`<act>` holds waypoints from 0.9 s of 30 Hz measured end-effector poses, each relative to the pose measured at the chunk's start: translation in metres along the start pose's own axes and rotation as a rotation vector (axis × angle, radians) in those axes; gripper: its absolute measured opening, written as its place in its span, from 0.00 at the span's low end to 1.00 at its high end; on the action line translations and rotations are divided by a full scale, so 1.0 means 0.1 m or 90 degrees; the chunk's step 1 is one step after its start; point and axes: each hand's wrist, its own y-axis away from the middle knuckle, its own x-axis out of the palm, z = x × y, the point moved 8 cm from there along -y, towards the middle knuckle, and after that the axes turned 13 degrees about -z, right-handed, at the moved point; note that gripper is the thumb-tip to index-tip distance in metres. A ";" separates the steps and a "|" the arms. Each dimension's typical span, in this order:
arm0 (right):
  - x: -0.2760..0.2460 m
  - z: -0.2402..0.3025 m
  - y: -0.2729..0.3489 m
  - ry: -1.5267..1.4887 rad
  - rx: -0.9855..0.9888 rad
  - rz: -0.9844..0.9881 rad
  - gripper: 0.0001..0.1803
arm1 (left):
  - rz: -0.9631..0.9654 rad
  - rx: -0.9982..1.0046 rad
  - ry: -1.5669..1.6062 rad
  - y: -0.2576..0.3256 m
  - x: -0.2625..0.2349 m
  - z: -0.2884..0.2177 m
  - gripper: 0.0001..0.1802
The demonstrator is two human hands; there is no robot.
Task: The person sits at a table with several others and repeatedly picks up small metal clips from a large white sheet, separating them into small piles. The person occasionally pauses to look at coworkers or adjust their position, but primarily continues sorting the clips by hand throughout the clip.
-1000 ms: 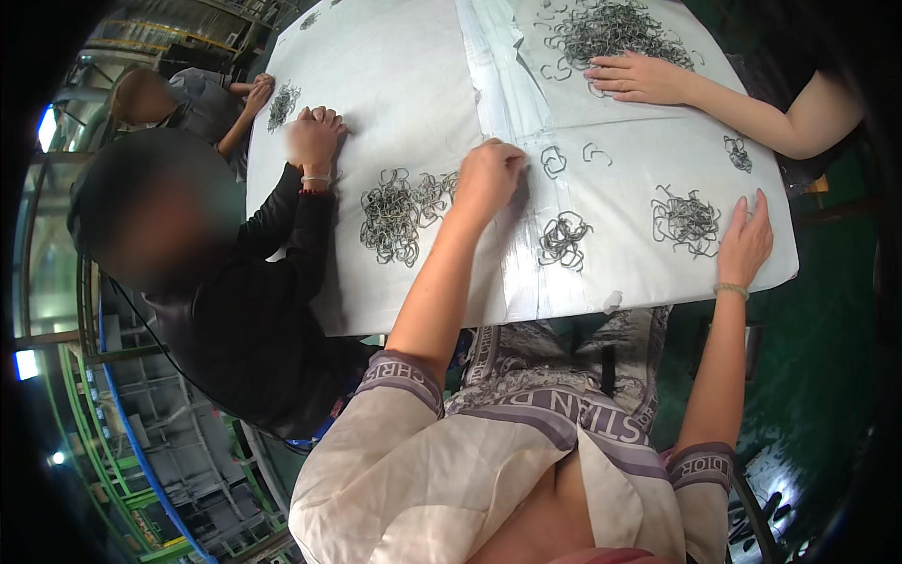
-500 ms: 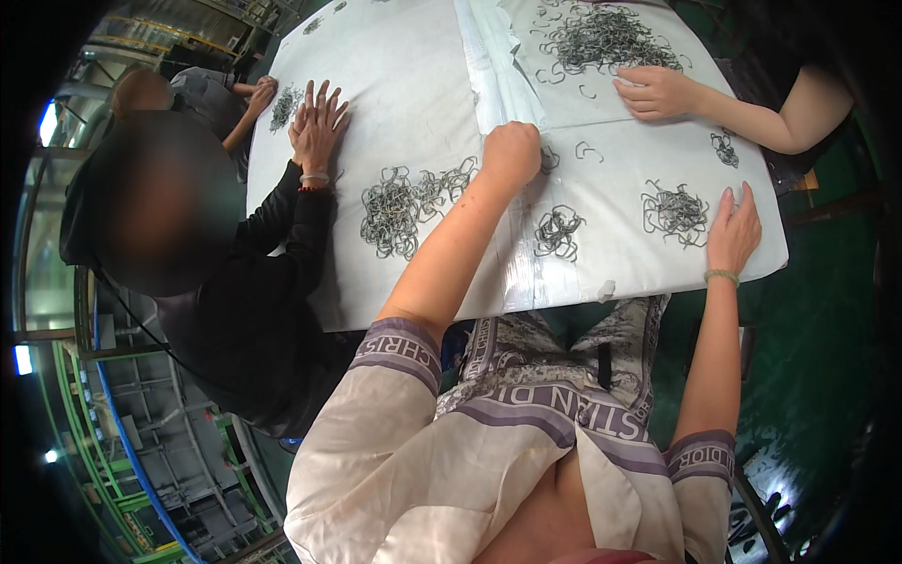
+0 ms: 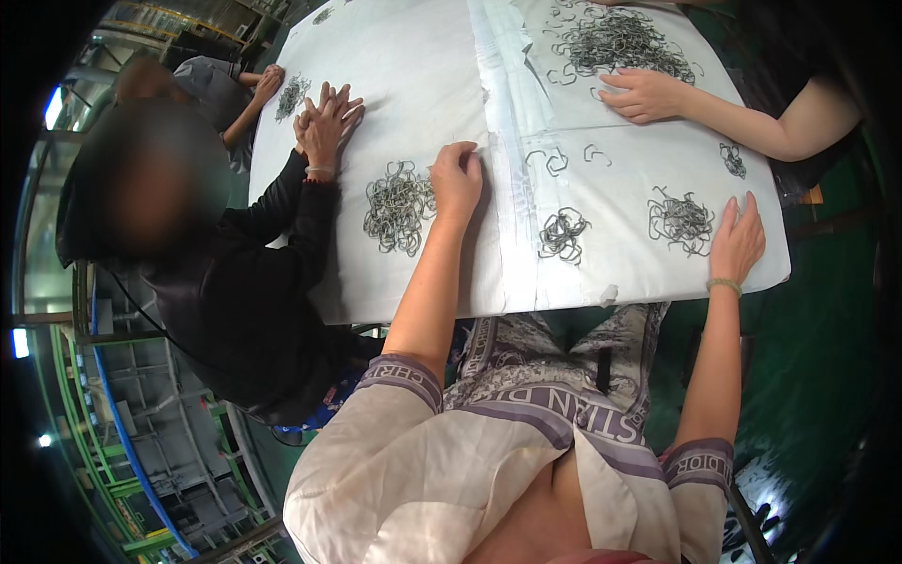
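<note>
My left hand (image 3: 458,186) is at the right edge of a pile of bent grey metal hooks (image 3: 395,211), its fingers curled in. Whatever those fingers hold is hidden from sight. Open and resting by the table's right edge, my right hand (image 3: 738,241) has its fingers stretched out beside another hook pile (image 3: 682,222). Between my arms lies a smaller hook cluster (image 3: 563,235). A few loose hooks (image 3: 547,162) lie farther up, right of the table cover's seam.
The table (image 3: 451,287) has a white cover. A co-worker's hand (image 3: 644,96) lies beside a large hook heap (image 3: 624,42) at the far right. At left, a person in black has crossed hands (image 3: 324,122) on the table, with another person behind by a small pile (image 3: 293,97).
My left hand has moved left from the seam to the hook pile, uncovering the loose hooks where it was. My right hand stays at about the same place.
</note>
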 end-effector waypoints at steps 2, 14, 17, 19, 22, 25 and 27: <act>0.01 0.01 0.00 0.001 -0.003 -0.001 0.26 | -0.017 0.013 -0.054 -0.04 -0.08 -0.05 0.05; 0.03 0.00 -0.01 -0.001 -0.029 -0.013 0.25 | 0.240 0.228 -0.293 0.08 0.68 -0.66 0.08; 0.01 0.03 0.00 -0.002 -0.021 -0.005 0.25 | 0.304 0.250 -0.343 0.03 0.74 -0.74 0.07; -0.01 0.07 -0.03 0.003 -0.005 0.014 0.25 | 0.305 0.239 -0.348 -0.05 0.76 -0.73 0.08; -0.01 0.04 -0.02 0.011 -0.002 0.019 0.25 | 0.345 0.054 -0.307 -0.14 0.71 -0.49 0.10; -0.02 0.02 -0.01 -0.018 -0.023 -0.023 0.24 | 0.406 -0.250 -0.026 -0.06 0.63 -0.18 0.10; 0.00 0.02 -0.01 -0.013 -0.023 -0.020 0.24 | 0.398 -0.360 0.118 0.04 0.59 -0.14 0.08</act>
